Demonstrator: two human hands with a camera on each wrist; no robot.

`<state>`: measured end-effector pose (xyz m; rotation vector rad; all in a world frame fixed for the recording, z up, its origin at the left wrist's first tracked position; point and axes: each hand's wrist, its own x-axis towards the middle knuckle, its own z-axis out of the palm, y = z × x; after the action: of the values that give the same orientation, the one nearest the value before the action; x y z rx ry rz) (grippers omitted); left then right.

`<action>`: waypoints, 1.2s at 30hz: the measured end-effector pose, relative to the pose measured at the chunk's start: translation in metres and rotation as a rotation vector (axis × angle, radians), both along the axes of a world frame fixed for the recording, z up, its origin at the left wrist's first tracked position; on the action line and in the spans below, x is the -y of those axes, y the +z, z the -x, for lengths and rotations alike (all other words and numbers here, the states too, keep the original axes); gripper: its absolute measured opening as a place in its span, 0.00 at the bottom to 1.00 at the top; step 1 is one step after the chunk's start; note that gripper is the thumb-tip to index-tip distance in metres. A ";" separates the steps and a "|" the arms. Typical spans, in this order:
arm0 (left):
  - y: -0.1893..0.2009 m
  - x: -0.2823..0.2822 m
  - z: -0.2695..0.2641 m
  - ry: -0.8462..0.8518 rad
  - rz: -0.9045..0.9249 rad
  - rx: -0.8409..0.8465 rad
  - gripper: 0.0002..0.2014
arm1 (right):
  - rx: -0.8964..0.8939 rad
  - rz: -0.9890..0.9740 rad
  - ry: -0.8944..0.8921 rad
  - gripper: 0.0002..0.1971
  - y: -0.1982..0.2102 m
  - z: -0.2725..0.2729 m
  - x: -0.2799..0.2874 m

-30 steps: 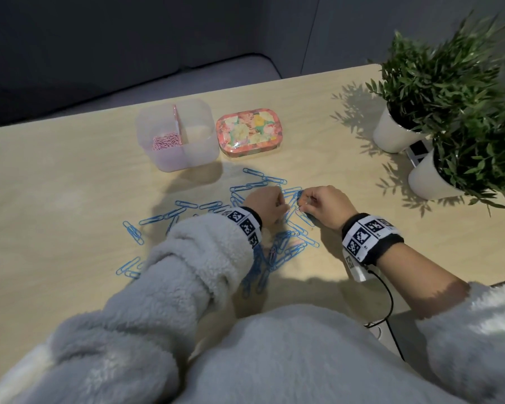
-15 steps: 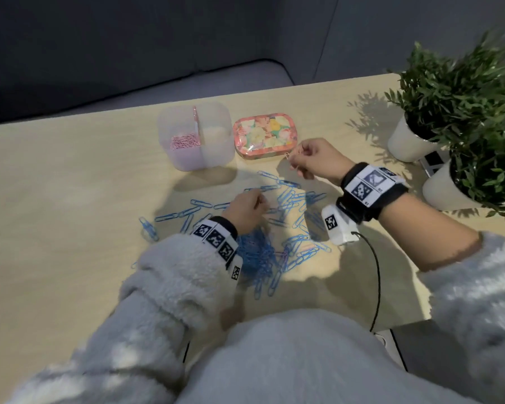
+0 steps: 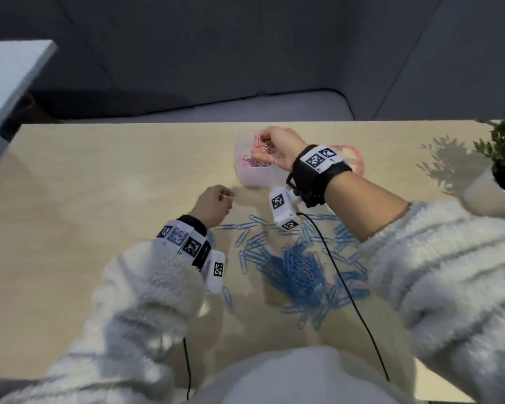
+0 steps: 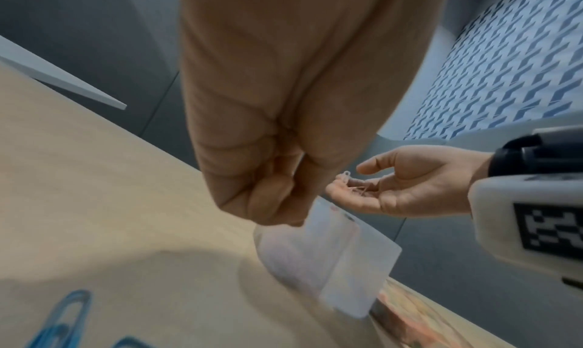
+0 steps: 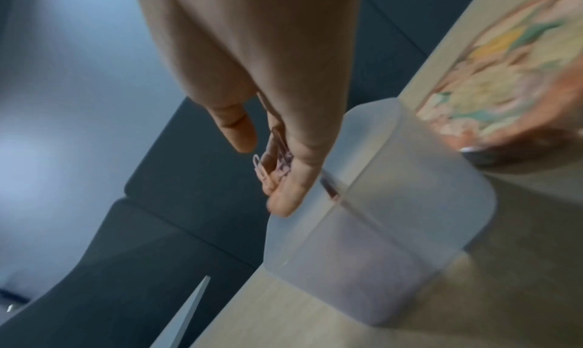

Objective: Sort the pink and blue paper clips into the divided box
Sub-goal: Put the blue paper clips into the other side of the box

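Right hand [image 3: 277, 147] over box [image 3: 252, 179], fingers loosely spread, pink clips [image 3: 261, 145] on them. Left hand [image 3: 213, 207] pinches one pink clip [image 3: 228, 195].

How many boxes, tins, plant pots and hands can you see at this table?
Divided box: 1
Floral tin: 1
Plant pot: 1
Hands: 2, left hand and right hand
Total: 5

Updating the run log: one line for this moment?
right hand: pink paper clips over divided box | left hand: pinching one clip | blue paper clips: on table
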<state>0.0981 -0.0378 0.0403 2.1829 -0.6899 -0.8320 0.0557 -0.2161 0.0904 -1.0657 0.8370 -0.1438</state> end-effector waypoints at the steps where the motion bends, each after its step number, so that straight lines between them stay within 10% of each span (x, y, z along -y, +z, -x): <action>1: 0.002 0.004 -0.004 0.011 0.002 0.011 0.12 | -0.005 0.017 0.004 0.12 0.001 -0.006 -0.004; 18: 0.011 0.118 -0.018 -0.271 -0.262 0.506 0.16 | -0.002 0.307 -0.027 0.14 0.001 0.087 0.009; 25: 0.010 0.074 0.024 -0.192 0.087 0.769 0.14 | -0.226 0.693 0.327 0.08 -0.054 0.154 -0.002; 36: -0.043 0.005 0.108 -0.426 -0.256 0.333 0.14 | -0.369 1.029 0.736 0.06 -0.091 0.177 -0.036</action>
<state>-0.0098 -0.0423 -0.0028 2.4756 -1.3105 -0.8045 -0.1218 -0.1803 -0.0011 -2.3595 0.6239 0.2936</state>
